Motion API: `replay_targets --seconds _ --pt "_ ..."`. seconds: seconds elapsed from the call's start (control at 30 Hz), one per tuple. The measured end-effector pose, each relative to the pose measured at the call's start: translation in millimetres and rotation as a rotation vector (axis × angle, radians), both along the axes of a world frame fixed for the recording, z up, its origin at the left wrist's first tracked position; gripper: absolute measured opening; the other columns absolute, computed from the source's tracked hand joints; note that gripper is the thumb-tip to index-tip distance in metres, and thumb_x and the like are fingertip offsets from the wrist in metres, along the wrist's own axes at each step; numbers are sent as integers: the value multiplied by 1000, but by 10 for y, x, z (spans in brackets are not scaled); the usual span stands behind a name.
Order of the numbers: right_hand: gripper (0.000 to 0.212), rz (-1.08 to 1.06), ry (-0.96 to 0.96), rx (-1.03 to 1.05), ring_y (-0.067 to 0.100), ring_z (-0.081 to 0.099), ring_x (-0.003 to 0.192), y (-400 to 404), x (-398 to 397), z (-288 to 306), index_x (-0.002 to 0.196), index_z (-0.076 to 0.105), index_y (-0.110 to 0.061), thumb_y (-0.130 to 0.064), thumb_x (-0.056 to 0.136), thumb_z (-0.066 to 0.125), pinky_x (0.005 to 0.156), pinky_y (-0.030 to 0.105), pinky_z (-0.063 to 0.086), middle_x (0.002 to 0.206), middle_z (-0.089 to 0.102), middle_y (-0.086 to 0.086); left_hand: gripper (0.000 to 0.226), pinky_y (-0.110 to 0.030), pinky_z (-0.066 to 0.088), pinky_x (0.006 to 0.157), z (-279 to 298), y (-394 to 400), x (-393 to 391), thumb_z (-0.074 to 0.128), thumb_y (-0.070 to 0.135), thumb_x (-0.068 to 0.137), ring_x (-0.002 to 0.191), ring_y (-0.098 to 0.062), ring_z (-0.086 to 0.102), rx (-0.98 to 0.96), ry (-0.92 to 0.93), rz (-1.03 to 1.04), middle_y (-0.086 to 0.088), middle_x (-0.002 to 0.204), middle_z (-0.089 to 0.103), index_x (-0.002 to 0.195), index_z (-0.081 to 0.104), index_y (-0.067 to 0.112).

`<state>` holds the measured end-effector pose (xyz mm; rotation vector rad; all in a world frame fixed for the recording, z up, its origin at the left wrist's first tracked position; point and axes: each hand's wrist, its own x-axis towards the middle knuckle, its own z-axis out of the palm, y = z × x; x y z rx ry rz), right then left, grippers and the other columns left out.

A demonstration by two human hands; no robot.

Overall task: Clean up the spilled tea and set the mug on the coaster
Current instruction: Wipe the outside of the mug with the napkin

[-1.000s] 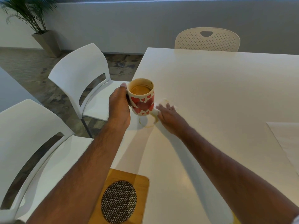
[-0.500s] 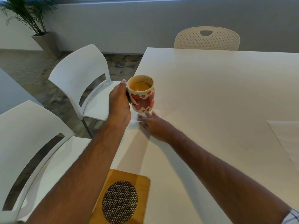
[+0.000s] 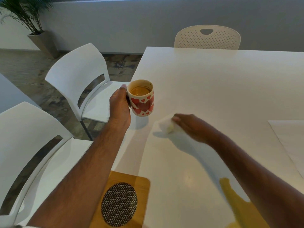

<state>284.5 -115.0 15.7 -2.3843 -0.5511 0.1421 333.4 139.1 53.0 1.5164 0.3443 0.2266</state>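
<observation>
The left hand (image 3: pixel 120 106) is gripping the mug (image 3: pixel 141 98) by its side, holding it upright and lifted off the white table (image 3: pixel 213 83) near the table's left edge, with brown tea showing inside. The right hand (image 3: pixel 189 125) is pressing a crumpled, tea-stained tissue (image 3: pixel 166 125) against the tabletop just right of the mug. The wooden coaster (image 3: pixel 125 201) is lying at the near edge, and a yellow-brown puddle (image 3: pixel 236 204) is sitting near the right forearm.

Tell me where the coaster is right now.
The wooden coaster lies at the table's near edge, bottom centre of the head view, beside the left forearm, nearer than the mug.
</observation>
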Motion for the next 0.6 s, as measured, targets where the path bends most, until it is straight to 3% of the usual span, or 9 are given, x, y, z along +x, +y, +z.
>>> replay_targets --seconds 0.1,0.17,0.23,0.4,0.47,0.5,0.6 --pt "36 -315 -174 214 17 57 73 -246 223 30 87 53 -21 -39 112 34 66 32 39 74 58 -5 29 -39 59 96 -19 -33 -11 44 50 108 100 -17 74 -4 19 5 7 104 77 102 68 34" --pt "40 -531 -287 325 23 61 77 -292 352 20 92 56 -16 -41 111 33 66 36 43 79 62 -2 29 -38 59 96 -22 -43 -14 44 50 109 100 -16 74 2 19 6 7 104 76 102 68 35" --pt "40 -616 -328 354 28 64 84 -240 439 9 104 60 -11 -39 113 32 66 32 41 90 67 4 29 -38 60 96 -26 -42 -12 44 50 108 100 -16 74 6 13 3 8 105 76 103 67 35" --pt "34 -357 -116 134 32 66 115 144 593 -244 135 60 -25 -33 113 35 80 24 40 128 71 10 28 -40 59 98 -24 -30 -1 45 49 108 100 -16 74 7 -10 9 11 99 77 98 68 37" --pt "38 -240 -23 0 36 53 136 357 597 -378 144 54 -27 -31 114 32 106 35 40 147 59 12 27 -41 59 98 -26 -29 3 47 48 108 101 -17 75 5 -18 5 11 97 77 97 69 38" --pt "40 -220 4 -78 38 40 147 468 592 -434 148 51 -23 -30 114 31 118 44 31 155 51 14 27 -42 59 98 -30 -31 11 47 48 108 100 -16 75 5 -18 5 11 97 77 96 69 38" --pt "44 -196 -41 -188 38 21 156 790 517 -491 153 46 -14 -27 114 32 128 52 11 164 38 13 27 -41 59 99 -30 -38 38 47 48 108 99 -15 75 5 -10 12 10 99 77 99 69 36"
